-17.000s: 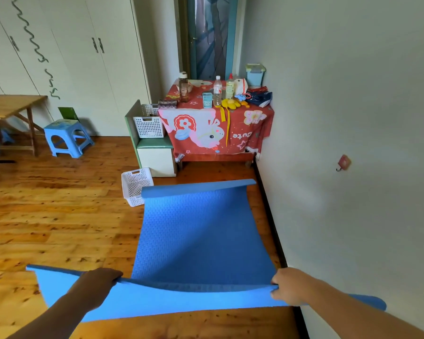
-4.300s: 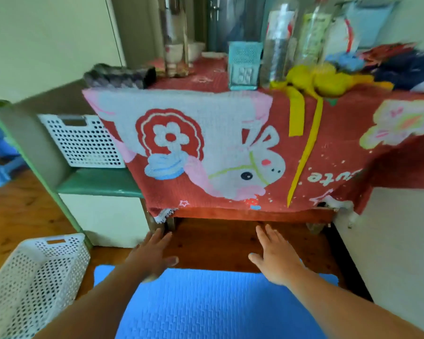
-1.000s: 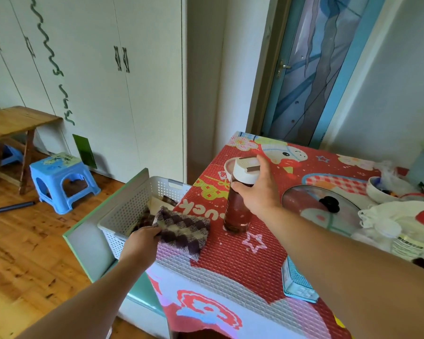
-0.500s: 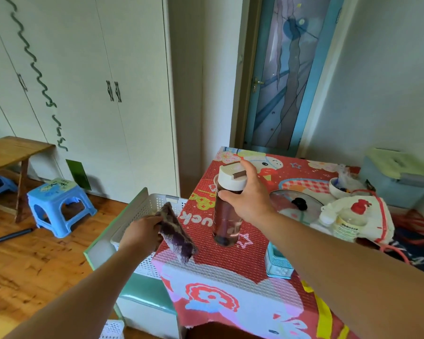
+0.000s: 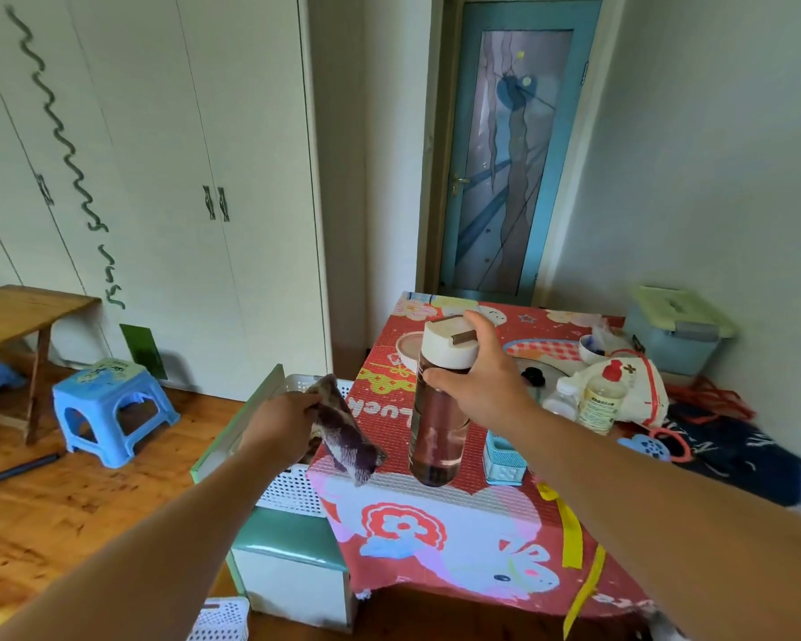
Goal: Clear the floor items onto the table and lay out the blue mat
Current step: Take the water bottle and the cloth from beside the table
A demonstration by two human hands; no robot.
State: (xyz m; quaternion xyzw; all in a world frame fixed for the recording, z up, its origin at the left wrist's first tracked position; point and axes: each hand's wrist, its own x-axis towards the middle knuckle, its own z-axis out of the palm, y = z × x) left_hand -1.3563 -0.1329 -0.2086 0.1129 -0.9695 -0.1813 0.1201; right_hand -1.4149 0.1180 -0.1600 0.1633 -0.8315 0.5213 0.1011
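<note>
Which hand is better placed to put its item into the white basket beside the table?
Left. The left hand holds the checked cloth almost over the white basket; the right hand is farther away.

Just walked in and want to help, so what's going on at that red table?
A person stands at the table with both hands full. The right hand grips a clear bottle of reddish liquid just under its white cap, lifted off the tabletop. The left hand holds a dark checked cloth that hangs beside the table's near corner. The blue mat is out of view.
</note>
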